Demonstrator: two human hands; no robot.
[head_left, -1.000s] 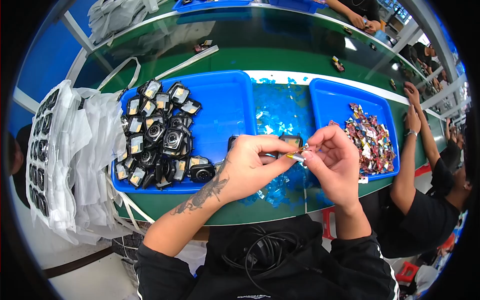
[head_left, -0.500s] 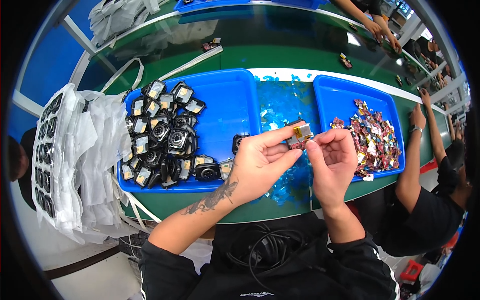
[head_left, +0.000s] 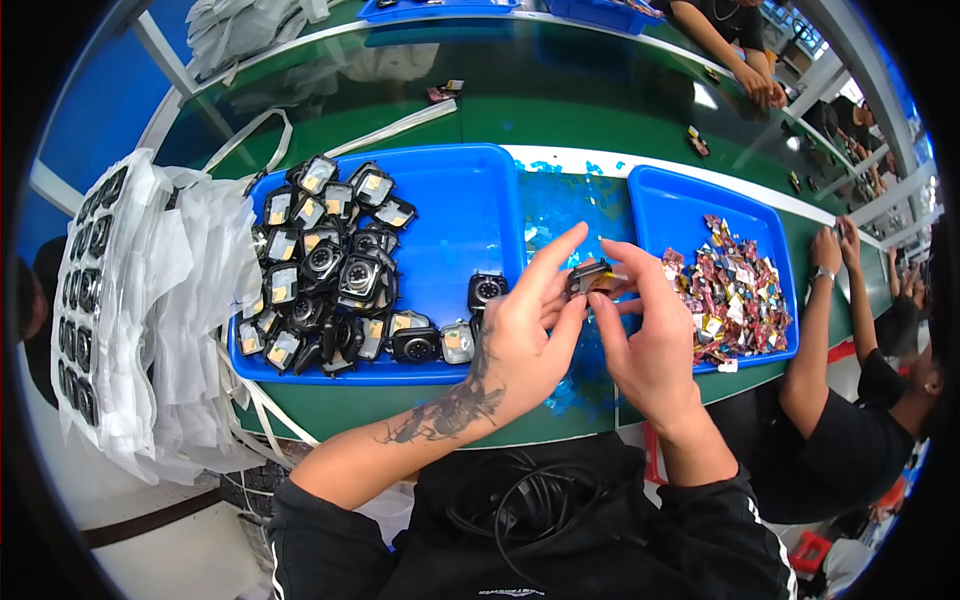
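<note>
A small black smartwatch case [head_left: 588,277] is held up between my hands, in front of the gap between two blue trays. My left hand [head_left: 530,325], with a tattooed forearm behind it, grips the case from the left with thumb and fingers. From the other side my right hand [head_left: 652,340] pinches at the case's right end, thumb below and forefinger above. Fingers partly cover the case, and its inside is hard to make out. The left tray [head_left: 455,180] holds a heap of black watch cases [head_left: 322,260]; a single watch case [head_left: 487,290] lies near my left hand.
Small red, white and yellow electronic parts [head_left: 735,290] fill much of the right tray [head_left: 660,180]. Blue film scraps [head_left: 570,205] litter the green bench between trays. White-wrapped trays of watch pieces [head_left: 90,290] stack at far left. Other people's hands [head_left: 765,92] are at the right.
The held watch case has tilted, so the silver-and-yellow part facing up before is no longer plainly seen. My right hand has moved left and its forefinger now reaches over the case.
</note>
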